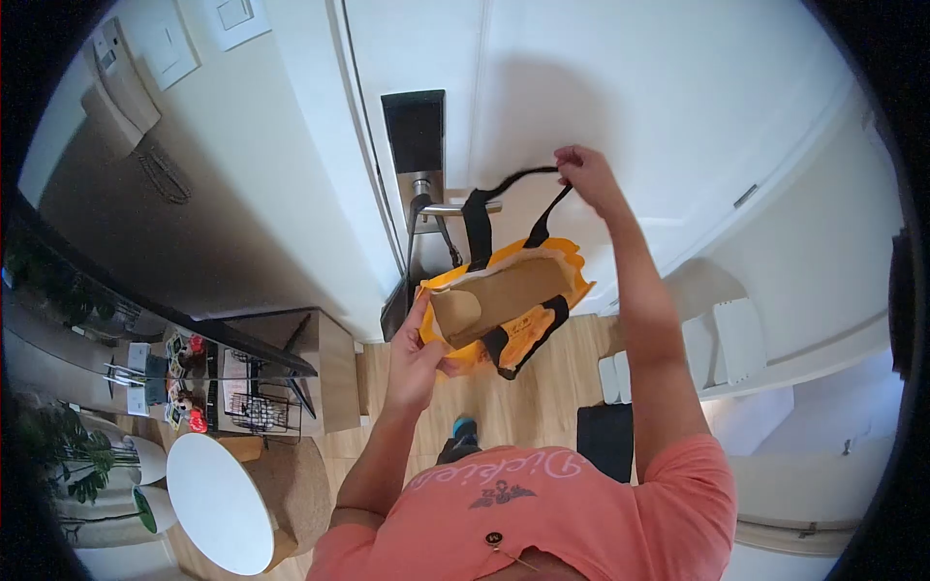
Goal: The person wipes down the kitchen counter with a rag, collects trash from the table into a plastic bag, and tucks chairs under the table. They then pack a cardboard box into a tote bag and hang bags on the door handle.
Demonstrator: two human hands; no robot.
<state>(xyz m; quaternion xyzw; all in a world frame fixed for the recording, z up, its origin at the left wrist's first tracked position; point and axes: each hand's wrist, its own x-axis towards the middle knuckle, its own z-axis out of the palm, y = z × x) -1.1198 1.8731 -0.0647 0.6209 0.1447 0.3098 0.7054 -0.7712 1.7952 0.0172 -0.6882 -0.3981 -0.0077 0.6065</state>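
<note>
An orange bag [572,259] with black straps hangs open in front of the door, and a brown flat bottom shows inside it. Its left rim is gripped by my left hand [415,363], thumb on the near side. Up at the right, my right hand [581,174] is closed on one black strap [528,175] and holds it raised. The other strap lies over the near side of the bag. Just behind the bag is the door handle [465,208], with a dark strapped item [395,308] hanging from it.
A white door [601,77] with a black lock panel [415,131] stands ahead. An intercom handset [124,82] is on the left wall. Lower left are a shelf unit [334,378], a white round table [221,504] and plants. A dark mat [605,441] lies at right.
</note>
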